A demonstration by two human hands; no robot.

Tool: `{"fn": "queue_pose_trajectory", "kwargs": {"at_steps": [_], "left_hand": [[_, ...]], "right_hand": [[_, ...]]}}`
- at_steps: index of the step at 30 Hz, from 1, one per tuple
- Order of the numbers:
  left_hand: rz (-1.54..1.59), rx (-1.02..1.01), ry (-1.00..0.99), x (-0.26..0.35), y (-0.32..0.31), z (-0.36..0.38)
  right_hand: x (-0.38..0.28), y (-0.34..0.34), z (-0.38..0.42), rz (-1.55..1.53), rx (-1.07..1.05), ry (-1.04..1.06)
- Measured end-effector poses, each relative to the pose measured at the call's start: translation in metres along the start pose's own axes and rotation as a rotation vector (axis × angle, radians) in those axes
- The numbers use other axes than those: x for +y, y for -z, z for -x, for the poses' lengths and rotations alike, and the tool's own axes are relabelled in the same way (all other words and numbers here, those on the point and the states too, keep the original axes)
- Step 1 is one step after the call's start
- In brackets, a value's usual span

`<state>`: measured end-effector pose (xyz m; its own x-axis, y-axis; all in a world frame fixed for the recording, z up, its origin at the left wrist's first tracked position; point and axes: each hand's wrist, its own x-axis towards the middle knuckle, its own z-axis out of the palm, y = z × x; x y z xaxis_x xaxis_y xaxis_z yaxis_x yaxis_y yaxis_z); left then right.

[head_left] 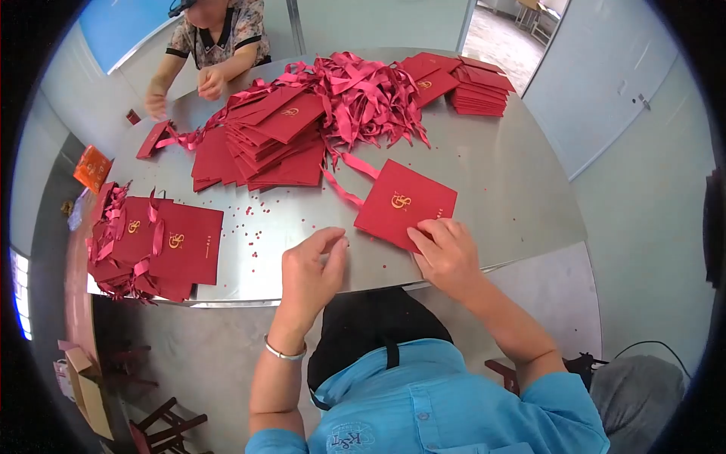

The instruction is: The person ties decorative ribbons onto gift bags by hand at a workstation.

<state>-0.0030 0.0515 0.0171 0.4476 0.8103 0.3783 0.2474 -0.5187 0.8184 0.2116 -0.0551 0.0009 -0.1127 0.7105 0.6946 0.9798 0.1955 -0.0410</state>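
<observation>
A red bag (404,203) with a gold emblem lies tilted on the metal table, its pink ribbon trailing from the upper left side. My right hand (446,256) grips the bag's lower right edge, fingers on top. Left of the bag, my left hand (314,268) is raised near the table's front edge, thumb and forefinger curved close together; whether something small is between them is too small to tell. A tangled heap of pink ribbons (367,98) lies beyond the bag, beside a pile of red bags (265,144).
Ribboned red bags (159,242) lie at the left edge, more red stacks (480,87) at the back right. Small red bits dot the metal table (522,204). A person (219,45) works across at the back left. Stools (166,427) stand below left.
</observation>
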Motion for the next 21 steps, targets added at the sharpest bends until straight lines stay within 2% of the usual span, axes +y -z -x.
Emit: {"fn": "queue_pose_trajectory", "kwargs": {"at_steps": [4, 6, 8, 10, 13, 17, 21], "left_hand": [[0.012, -0.081, -0.060, 0.004, -0.017, -0.030], [-0.183, -0.102, -0.265, -0.001, -0.030, -0.046], [-0.179, -0.168, -0.207, 0.003, -0.037, -0.060], [-0.331, -0.301, -0.118, 0.003, -0.044, -0.072], [-0.383, -0.397, -0.077, 0.012, -0.046, -0.090], [-0.325, -0.337, -0.138, -0.008, -0.055, -0.109], [-0.090, -0.295, -0.061, -0.032, -0.059, -0.118]], "right_hand": [[0.003, -0.001, 0.002, -0.091, -0.012, -0.032], [0.004, -0.001, 0.003, -0.111, -0.011, -0.035], [0.004, -0.001, 0.003, -0.128, -0.013, -0.040], [0.004, -0.002, 0.003, -0.132, -0.009, -0.054], [0.005, -0.005, 0.005, -0.115, 0.010, -0.063], [0.002, -0.002, 0.002, -0.110, -0.016, -0.052], [0.000, 0.008, -0.009, -0.283, -0.128, -0.050]]}}
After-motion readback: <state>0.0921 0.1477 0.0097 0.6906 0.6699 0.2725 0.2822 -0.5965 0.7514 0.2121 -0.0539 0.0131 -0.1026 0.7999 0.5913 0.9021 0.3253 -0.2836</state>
